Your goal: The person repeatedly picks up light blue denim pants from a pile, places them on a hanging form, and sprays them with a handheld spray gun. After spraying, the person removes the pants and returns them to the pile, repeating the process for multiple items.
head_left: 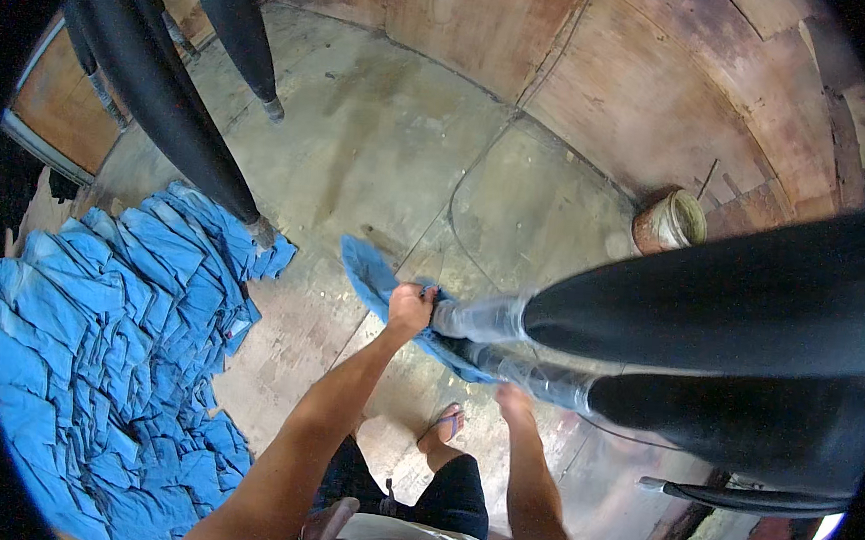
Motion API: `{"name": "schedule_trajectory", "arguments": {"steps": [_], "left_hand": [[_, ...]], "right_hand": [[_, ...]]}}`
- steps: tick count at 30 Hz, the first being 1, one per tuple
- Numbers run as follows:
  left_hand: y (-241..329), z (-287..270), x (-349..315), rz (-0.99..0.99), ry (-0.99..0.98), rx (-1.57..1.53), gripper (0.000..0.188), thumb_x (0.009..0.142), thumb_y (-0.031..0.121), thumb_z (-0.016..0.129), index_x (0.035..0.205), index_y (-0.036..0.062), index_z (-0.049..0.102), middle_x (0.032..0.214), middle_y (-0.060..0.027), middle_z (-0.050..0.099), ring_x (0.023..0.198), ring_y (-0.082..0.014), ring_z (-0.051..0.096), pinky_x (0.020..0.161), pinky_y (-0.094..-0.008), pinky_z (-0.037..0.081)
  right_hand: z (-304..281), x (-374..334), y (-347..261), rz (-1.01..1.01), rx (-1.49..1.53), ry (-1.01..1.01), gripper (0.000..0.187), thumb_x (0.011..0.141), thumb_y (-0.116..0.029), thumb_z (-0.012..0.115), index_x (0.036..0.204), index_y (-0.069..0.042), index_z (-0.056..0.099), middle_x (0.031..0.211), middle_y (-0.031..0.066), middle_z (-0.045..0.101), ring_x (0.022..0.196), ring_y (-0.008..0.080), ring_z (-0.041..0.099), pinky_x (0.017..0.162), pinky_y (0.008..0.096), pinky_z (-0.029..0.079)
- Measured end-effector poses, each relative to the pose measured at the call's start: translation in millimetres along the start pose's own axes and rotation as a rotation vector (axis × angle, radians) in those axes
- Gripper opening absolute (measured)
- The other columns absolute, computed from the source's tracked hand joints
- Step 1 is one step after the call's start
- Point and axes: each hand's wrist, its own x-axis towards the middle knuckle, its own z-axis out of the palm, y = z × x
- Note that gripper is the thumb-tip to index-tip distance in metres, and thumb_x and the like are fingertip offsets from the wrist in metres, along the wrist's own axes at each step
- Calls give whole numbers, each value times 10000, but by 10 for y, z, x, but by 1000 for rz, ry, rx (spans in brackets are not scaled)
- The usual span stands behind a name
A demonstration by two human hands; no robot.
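A pair of blue jeans (365,268) is stretched across the narrow tips of two black leg-shaped forms (712,290), whose ends are wrapped in clear plastic. My left hand (411,309) is closed on the bunched denim, right by the tip of the farther form. Nearer to me, my right hand (514,404) grips the other end of the cloth beside the second form's tip; it is slightly blurred and its fingers are curled in. One part of the jeans hangs loose beyond my left hand. How far the cloth reaches round the tips is partly hidden.
A large heap of blue jeans (116,348) covers the floor at left. More black leg forms (165,81) slant down above it. At right, a stained bucket (671,223) stands by the wooden wall panels (655,95). A dark cable (455,196) crosses the concrete floor.
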Motion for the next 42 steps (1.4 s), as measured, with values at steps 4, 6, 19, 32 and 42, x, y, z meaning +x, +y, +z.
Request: {"name": "schedule_trajectory", "arguments": {"steps": [4, 6, 19, 32, 42], "left_hand": [[610, -222, -433, 164, -10, -51, 398, 924, 328, 659, 720, -14, 650, 706, -261, 608, 659, -411, 603, 626, -461, 471], [1081, -311, -545, 127, 10, -246, 396, 923, 304, 670, 693, -17, 646, 617, -206, 600, 559, -289, 583, 580, -434, 460], [3055, -599, -1126, 252, -18, -217, 345, 912, 232, 675, 725, -58, 684, 547, -133, 541, 526, -159, 502, 523, -396, 431], [4131, -869, -1214, 324, -81, -395, 313, 919, 173, 688, 733, -78, 707, 560, -19, 561, 519, -90, 461, 462, -336, 384], [4003, -681, -1041, 441, -61, -399, 407, 931, 214, 689, 620, -45, 643, 515, -8, 490, 500, -102, 400, 454, -369, 338]], "right_hand": [[-647, -875, -536, -93, 443, 2, 74, 954, -134, 562, 1005, -81, 567, 656, 56, 530, 427, 120, 448, 333, 268, 326], [-962, -1055, -1014, -176, 388, 62, 25, 952, -88, 556, 947, -75, 534, 661, 66, 544, 410, 122, 449, 317, 272, 328], [-2189, -2614, -2432, -338, 248, 251, 164, 926, -57, 591, 769, -12, 575, 547, 28, 486, 371, 132, 440, 338, 288, 309], [-2874, -3016, -3269, -454, 184, 188, 201, 886, 25, 495, 688, -10, 504, 535, 55, 500, 365, 142, 439, 332, 315, 345], [-2585, -2848, -3321, -272, 200, 105, 496, 1049, -420, 284, 864, -40, 543, 627, 46, 532, 496, 163, 524, 463, 321, 442]]}}
